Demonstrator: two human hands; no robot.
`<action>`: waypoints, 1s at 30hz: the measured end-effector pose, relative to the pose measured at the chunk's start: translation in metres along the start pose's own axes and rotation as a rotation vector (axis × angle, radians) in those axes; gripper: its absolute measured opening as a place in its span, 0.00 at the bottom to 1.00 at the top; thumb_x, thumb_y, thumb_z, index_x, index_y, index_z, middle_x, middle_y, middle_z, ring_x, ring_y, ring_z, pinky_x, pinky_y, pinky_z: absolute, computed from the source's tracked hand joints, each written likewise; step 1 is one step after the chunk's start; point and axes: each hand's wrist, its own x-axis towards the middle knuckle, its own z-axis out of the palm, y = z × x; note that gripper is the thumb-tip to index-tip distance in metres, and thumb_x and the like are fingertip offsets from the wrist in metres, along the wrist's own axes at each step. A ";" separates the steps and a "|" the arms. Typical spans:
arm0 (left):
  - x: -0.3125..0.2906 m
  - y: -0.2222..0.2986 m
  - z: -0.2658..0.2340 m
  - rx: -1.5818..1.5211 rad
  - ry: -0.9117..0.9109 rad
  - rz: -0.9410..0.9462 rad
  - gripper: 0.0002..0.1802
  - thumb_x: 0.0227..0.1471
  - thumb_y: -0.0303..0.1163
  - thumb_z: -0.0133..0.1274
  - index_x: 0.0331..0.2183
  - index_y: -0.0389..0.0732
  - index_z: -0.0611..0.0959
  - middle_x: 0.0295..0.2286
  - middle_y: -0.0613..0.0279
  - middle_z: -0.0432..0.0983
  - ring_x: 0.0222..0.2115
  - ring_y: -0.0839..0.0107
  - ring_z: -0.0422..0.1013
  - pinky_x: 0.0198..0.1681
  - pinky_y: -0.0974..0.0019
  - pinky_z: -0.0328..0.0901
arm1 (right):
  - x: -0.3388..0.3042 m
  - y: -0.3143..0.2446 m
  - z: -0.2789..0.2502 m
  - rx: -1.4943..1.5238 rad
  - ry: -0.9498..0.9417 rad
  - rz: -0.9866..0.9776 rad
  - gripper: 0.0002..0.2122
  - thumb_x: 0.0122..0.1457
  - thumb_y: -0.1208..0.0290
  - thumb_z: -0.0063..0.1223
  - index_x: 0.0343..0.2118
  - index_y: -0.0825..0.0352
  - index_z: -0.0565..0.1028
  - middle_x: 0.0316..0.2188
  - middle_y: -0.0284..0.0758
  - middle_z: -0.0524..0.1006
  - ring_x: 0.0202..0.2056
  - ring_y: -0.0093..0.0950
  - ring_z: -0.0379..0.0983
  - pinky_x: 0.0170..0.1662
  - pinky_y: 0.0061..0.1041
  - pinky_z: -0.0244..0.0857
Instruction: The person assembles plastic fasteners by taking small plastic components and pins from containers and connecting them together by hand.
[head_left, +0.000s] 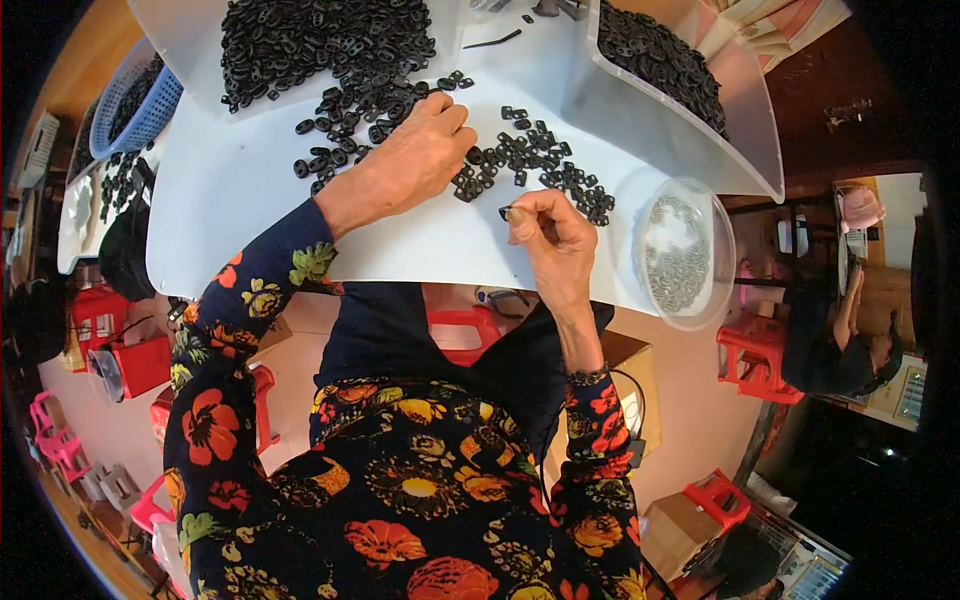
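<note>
My left hand (412, 150) reaches over loose black oval plastic pieces with holes (345, 128) on the white table, back up and fingers curled in. Its fingertips are hidden, so what they grip does not show. Closer to the table's front edge, my right hand (558, 245) pinches a small black plastic piece (505, 212) between thumb and index finger, clear of the other pieces. Between and beyond the hands lies a scatter of small squarish black pieces (540, 145). A round clear tray (722, 250) holding small shiny metal parts (672, 250) stands to the right of my right hand.
A translucent bin (190, 60) heaped with black pieces spills onto the white table (215, 200) at the back. Another translucent bin (640, 120) of black parts stands back right. A blue basket (150, 110) is at far left. Red stools (755, 360) stand around; another person (840, 345) sits at right.
</note>
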 end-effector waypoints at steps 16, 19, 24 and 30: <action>0.010 0.015 0.003 -0.102 0.023 -0.002 0.05 0.42 0.24 0.51 0.27 0.35 0.74 0.27 0.51 0.69 0.34 0.55 0.64 0.38 0.57 0.62 | 0.002 0.000 0.000 0.193 0.033 0.034 0.06 0.53 0.84 0.54 0.35 0.72 0.76 0.26 0.29 0.74 0.26 0.14 0.68 0.32 0.14 0.65; 0.006 0.012 0.003 -0.161 0.111 -0.047 0.06 0.42 0.22 0.49 0.29 0.34 0.74 0.26 0.50 0.69 0.31 0.57 0.65 0.36 0.61 0.63 | 0.002 0.002 -0.001 0.175 0.021 -0.019 0.08 0.53 0.84 0.54 0.36 0.72 0.77 0.28 0.29 0.73 0.25 0.14 0.66 0.31 0.13 0.63; -0.001 0.019 0.003 -0.874 0.092 -0.363 0.05 0.46 0.20 0.46 0.30 0.35 0.74 0.23 0.64 0.69 0.25 0.72 0.66 0.32 0.71 0.62 | 0.001 -0.001 -0.002 0.161 0.007 -0.055 0.08 0.56 0.81 0.52 0.38 0.71 0.77 0.30 0.32 0.73 0.25 0.17 0.68 0.32 0.13 0.64; -0.005 0.044 0.006 -1.356 0.027 -0.451 0.05 0.49 0.19 0.46 0.30 0.38 0.74 0.23 0.74 0.67 0.27 0.86 0.64 0.32 0.79 0.60 | 0.002 0.001 0.000 0.202 0.068 -0.048 0.08 0.57 0.79 0.52 0.39 0.71 0.76 0.31 0.32 0.74 0.29 0.20 0.72 0.33 0.16 0.65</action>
